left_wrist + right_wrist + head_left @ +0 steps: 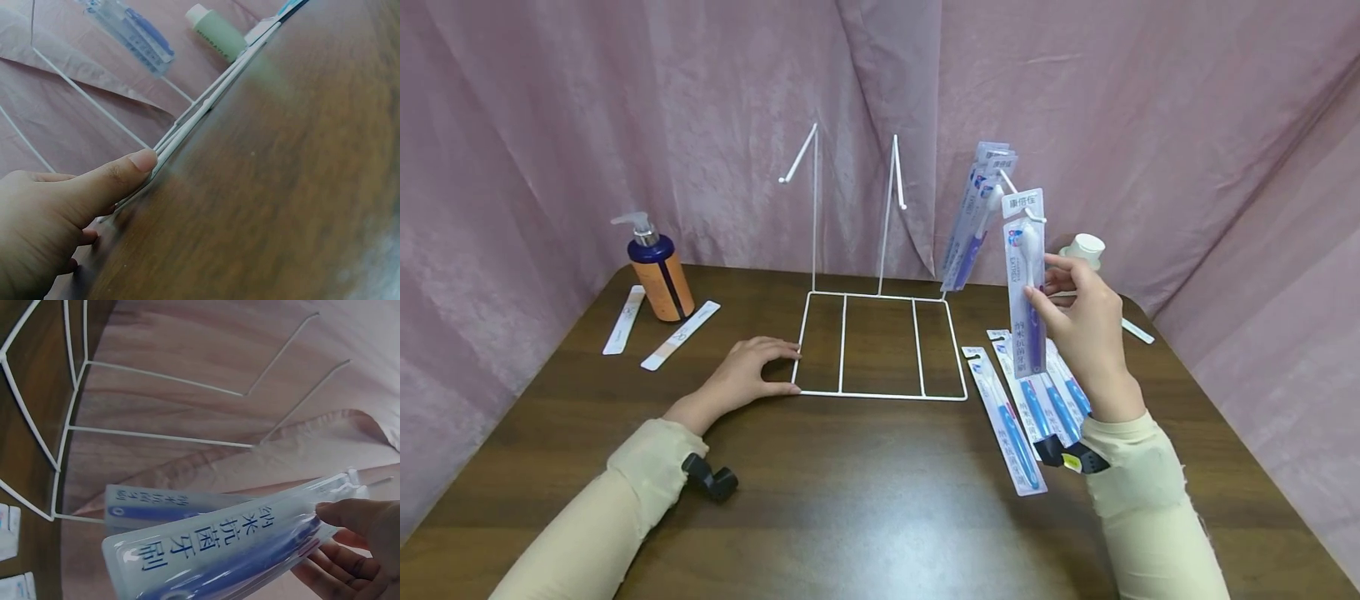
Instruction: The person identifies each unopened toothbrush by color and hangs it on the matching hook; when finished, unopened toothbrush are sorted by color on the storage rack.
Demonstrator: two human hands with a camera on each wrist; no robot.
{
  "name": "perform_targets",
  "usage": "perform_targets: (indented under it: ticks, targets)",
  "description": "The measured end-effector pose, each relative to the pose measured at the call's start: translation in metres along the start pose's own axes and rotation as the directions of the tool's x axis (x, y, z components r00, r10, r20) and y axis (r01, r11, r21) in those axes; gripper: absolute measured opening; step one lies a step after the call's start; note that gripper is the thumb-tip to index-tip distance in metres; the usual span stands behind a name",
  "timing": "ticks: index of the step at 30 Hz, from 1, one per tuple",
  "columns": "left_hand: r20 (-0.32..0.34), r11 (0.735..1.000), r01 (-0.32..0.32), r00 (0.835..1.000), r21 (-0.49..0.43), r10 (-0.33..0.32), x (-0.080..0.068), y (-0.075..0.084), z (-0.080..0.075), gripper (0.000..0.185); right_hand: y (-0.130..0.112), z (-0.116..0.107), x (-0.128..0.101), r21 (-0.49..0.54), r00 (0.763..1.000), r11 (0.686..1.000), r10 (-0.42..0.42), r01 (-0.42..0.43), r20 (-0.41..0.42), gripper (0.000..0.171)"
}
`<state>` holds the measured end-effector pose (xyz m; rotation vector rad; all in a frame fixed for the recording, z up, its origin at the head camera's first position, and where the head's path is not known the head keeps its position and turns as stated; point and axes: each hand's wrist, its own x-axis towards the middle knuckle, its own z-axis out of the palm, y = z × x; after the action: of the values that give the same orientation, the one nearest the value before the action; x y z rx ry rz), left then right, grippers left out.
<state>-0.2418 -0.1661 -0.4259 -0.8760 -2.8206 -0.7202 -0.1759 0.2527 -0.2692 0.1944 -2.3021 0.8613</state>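
Head view first, and there it was: the right hand (1084,321) had a purple toothbrush pack (1021,279) pinched between thumb and fingers, right out at the front of the right hook (1008,182)! The pack hung nearly upright, long axis close to vertical, header and brush head up, handle down, and the hook's tip showed at the header, seemingly through its hole. Behind it, more purple packs (973,218) were already hung. So, by my reckoning, partway: the left hook (799,153) and middle hook (900,172) were bare, and several blue packs (1006,423) lay unhung on the tabletop (850,500).

Over to the left wrist: the left hand (56,219) had its fingers loosely spread, thumb touching the corner of the white wire rack (187,134); no pack there. A green bottle (219,36) stood beyond.

Right wrist, close in! The pinched pack slanted across this view, header toward the hook's tip, handle end lower left, printed face to the camera.
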Motion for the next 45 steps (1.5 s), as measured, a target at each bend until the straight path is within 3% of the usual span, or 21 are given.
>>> perform_targets:
  ticks: [23,36,45]
  targets:
    - [0.009,1.000,0.011,1.000,-0.006,-0.011,-0.001,0.002,0.002,0.055,0.017,0.058,0.033,0.173,0.992,0.982,0.091,-0.075,-0.087,0.044]
    - [0.004,1.000,0.007,1.000,-0.005,-0.007,-0.002,0.001,-0.001,0.055,0.017,0.076,0.050,0.163,0.987,0.982,0.117,-0.098,-0.112,0.041]
    - [0.003,1.000,0.013,1.000,-0.002,-0.013,-0.002,0.000,0.001,0.056,0.020,0.080,0.061,0.110,0.991,0.988,0.113,-0.105,-0.073,0.042]
